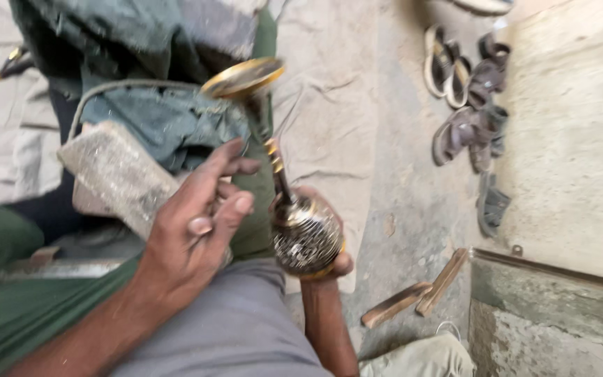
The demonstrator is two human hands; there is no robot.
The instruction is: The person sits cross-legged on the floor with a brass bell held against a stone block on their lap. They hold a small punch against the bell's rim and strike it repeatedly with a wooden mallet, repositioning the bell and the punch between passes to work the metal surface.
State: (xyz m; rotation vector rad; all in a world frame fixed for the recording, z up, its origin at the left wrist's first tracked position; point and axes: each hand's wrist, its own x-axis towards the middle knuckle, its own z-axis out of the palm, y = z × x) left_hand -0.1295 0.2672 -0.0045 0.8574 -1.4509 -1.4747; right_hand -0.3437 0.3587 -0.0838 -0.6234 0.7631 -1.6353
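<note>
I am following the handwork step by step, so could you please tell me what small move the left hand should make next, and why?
Probably close the left hand onto the thin stem of the brass ornament. The right hand cups only its engraved round body from beneath, the flared disc end sticks far out unsupported, and the left fingers hang open beside the stem, apart from it.

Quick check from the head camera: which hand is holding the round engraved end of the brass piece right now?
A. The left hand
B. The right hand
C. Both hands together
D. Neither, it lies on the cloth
B: the right hand cups the round engraved bulb of the brass piece from below, while the left hand hovers beside the stem, fingers loose and apparently not gripping it.
</note>
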